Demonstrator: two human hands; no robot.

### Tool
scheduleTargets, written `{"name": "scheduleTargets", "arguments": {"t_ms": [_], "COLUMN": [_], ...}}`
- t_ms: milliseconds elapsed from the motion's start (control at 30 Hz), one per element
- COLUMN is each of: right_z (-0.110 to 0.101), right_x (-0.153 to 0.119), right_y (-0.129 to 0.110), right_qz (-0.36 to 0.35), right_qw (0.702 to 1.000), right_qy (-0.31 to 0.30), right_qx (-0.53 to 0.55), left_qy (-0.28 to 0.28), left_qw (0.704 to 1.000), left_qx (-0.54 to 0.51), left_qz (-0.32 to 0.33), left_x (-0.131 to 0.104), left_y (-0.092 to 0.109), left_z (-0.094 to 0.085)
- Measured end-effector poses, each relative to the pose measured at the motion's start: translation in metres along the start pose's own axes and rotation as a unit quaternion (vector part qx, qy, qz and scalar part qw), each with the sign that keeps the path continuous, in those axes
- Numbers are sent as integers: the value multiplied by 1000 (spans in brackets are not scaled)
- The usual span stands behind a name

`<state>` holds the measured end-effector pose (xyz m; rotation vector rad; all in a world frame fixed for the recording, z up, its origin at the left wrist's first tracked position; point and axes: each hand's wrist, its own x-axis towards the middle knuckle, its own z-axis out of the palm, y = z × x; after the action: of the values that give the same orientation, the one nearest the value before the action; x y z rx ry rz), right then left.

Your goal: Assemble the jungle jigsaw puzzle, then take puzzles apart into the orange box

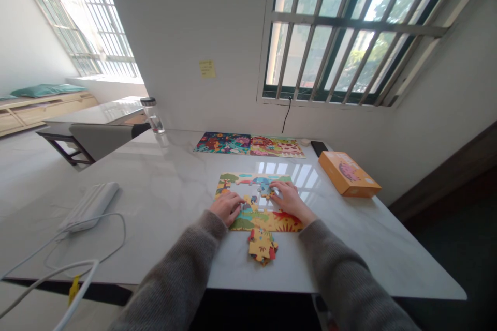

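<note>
A partly filled jigsaw puzzle (248,221) lies on the white table, its coloured border framing a gap where the tabletop shows. My right hand (288,199) is over the puzzle's right side, with thumb and fingertips closed on a light-blue puzzle piece (265,189) just inside the upper border. On the left side rests my left hand (228,207), its fingers lying loosely on the puzzle and pointing toward the middle; I see nothing held in it. In front of the puzzle, nearer to me, is a small pile of loose puzzle pieces (263,246), mostly yellow.
Two colourful picture sheets (223,143) lie along the wall. An orange box (348,175) and a black phone (319,148) are at the right. To the left are a white power strip (91,206) with cables and a clear bottle (154,116).
</note>
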<state>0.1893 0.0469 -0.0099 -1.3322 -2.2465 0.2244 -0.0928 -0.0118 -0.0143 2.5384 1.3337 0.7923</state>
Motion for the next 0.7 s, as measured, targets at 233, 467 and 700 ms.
{"name": "scheduleTargets", "arguments": {"t_ms": [233, 467, 700], "right_z": [-9, -23, -19], "right_x": [-9, -54, -71], "right_y": [-18, -39, -38], "right_qz": [-30, -76, -85], "right_qw": [999, 994, 992], "right_qy": [-2, -4, 44], "right_qx": [42, 83, 77], "left_qy": [1, 8, -52], "left_qw": [1000, 998, 989], "left_qx": [1, -55, -127], "left_qz": [0, 22, 58], "left_x": [0, -1, -3], "left_y": [0, 11, 40], "left_z": [-1, -5, -1]}}
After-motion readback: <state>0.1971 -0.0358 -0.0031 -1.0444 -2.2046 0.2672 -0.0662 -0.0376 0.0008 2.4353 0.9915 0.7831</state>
